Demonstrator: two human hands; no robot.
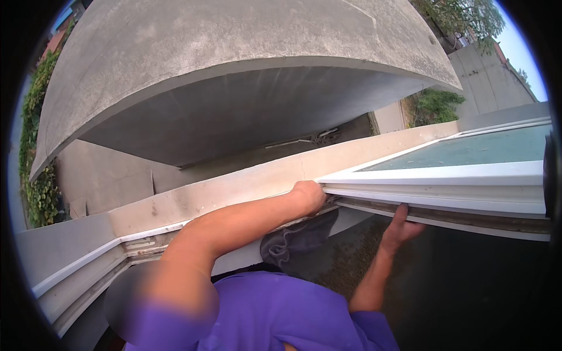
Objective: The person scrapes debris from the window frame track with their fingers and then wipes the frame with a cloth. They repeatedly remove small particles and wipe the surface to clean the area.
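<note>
My left hand (309,197) is closed in a fist, low down where the end of a white window frame member (434,177) meets the sill track. Its fingers curl out of sight, so I cannot tell what they hold. To the right, my right hand (400,228) grips a second frame member (443,217) on the room side, thumb on its edge, the other fingers partly hidden behind it. A greenish glass pane (474,147) sits beyond the white frame. The window track (149,245) runs left from my left hand, partly behind my left forearm, and looks dirty.
Dark grey wrinkled fabric (296,243) lies below my left forearm. Outside the pale ledge (246,175), a large concrete slab (246,35) juts over the ground. Green plants (39,145) grow at the far left. The lower right, on the room side, is very dark.
</note>
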